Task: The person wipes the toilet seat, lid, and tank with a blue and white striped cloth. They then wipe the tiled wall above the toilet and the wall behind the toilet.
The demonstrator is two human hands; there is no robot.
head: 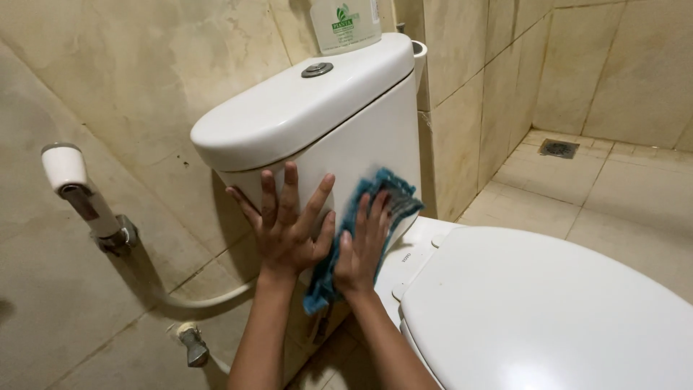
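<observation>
A white toilet tank (361, 137) stands against the tiled wall, with a round flush button (317, 69) on its lid. My left hand (287, 224) lies flat on the tank's front, fingers spread, holding nothing. Right beside it, my right hand (363, 242) presses a blue cloth (382, 198) against the tank's front face. The cloth hangs down below my wrist.
The closed white toilet lid (548, 310) fills the lower right. A clear bottle (345, 23) with a green label stands on the tank lid. A bidet sprayer (68, 177) with hose hangs on the left wall above a valve (193, 345). A floor drain (558, 148) sits at back right.
</observation>
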